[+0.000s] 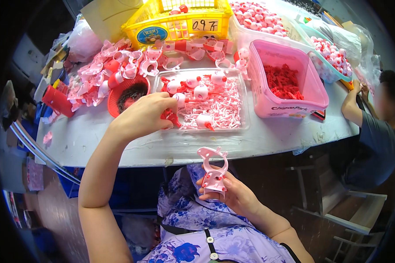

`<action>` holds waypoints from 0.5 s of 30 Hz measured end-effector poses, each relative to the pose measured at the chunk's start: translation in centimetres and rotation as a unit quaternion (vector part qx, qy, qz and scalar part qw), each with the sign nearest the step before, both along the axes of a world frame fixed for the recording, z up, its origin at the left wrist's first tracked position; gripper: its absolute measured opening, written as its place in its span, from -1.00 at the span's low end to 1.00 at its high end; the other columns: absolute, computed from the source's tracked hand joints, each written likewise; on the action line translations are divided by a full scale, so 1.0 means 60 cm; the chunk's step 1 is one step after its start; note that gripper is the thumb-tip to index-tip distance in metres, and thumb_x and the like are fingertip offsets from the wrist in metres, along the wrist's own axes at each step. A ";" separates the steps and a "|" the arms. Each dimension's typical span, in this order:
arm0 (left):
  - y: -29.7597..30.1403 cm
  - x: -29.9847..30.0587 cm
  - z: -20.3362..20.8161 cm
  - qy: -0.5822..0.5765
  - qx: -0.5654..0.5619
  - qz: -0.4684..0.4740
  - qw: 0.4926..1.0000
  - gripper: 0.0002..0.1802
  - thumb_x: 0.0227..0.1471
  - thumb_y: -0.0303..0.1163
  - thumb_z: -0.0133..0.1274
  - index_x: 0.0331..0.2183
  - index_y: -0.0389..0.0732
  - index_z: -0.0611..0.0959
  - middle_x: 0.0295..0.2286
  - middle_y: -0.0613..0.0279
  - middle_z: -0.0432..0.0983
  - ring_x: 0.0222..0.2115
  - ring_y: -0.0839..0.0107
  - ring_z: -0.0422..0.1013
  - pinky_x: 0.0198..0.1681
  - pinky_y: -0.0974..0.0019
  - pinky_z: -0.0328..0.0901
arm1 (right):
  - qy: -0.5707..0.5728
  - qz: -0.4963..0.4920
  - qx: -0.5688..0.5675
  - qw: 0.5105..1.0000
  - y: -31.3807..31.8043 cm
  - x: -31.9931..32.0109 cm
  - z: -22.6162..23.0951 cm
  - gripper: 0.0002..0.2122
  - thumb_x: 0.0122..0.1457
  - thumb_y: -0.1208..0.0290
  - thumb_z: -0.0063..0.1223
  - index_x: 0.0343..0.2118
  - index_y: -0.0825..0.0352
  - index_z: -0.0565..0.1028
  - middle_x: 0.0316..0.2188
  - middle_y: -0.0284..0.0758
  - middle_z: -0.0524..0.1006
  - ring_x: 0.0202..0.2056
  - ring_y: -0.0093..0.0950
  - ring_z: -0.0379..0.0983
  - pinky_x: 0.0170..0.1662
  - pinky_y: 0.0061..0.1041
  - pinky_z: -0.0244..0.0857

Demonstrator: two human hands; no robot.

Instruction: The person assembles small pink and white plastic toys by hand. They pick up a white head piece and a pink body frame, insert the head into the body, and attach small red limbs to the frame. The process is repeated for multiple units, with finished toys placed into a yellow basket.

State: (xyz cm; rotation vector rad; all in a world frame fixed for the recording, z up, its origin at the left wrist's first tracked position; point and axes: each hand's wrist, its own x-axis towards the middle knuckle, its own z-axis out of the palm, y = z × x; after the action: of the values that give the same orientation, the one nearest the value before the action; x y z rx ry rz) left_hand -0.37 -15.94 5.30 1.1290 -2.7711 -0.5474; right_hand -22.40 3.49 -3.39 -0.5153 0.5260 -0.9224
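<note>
My right hand (232,193) is nearest, over my lap, fingers curled around 1 pink clip (213,168) that stands upright with its forked end up. My left hand (142,116) reaches into the clear tray (245,98) on the table (96,136), fingertips closed on 1 small red piece (170,117). I judge the work well under way but far from done: about 6 white-and-red caps (201,92) and a heap of small white pins, too many to count, lie in that tray. Beyond sit 1 red bowl (114,94), 1 pink tub (294,105) of red bits, a pile of loose clips (118,65), and 1 yellow basket (180,24). 2 further bins (329,72) of finished pieces stand by a seated person (377,136).
</note>
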 end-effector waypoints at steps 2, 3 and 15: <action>-0.003 0.005 -0.007 0.027 0.017 -0.004 0.999 -0.73 -0.22 -0.49 0.25 -0.37 -0.28 0.57 -0.43 0.13 0.45 -0.32 0.24 0.43 -0.22 0.25 0.32 | 0.007 -0.003 -0.009 1.000 -0.002 0.002 0.005 -0.44 0.29 0.09 -0.20 0.22 0.35 0.07 0.04 -0.05 0.34 0.00 -0.33 0.39 0.10 -0.30 0.26; -0.005 0.007 -0.009 0.046 0.023 -0.003 0.999 -0.74 -0.22 -0.50 0.25 -0.37 -0.28 0.57 -0.45 0.15 0.46 -0.35 0.28 0.44 -0.24 0.28 0.32 | 0.008 -0.007 -0.006 1.000 -0.003 0.002 0.007 -0.44 0.29 0.09 -0.21 0.22 0.36 0.07 0.04 -0.05 0.34 -0.01 -0.33 0.39 0.09 -0.30 0.26; 0.149 -0.050 0.010 0.400 0.143 0.060 0.903 -0.73 -0.15 -0.74 0.20 -0.30 -0.35 0.62 -0.41 0.19 0.58 -0.34 0.47 0.50 -0.24 0.39 0.36 | -0.086 -0.050 -0.019 0.995 -0.031 0.005 0.017 -0.49 0.36 0.09 -0.36 0.23 0.35 0.08 0.08 -0.18 0.34 0.06 -0.44 0.34 0.15 -0.27 0.21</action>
State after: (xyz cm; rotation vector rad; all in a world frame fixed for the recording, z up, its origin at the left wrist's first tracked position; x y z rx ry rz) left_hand -3.38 -7.01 5.91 0.8341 -1.9377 -1.1237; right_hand -22.09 1.66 -2.36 -0.4425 0.3817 -1.0634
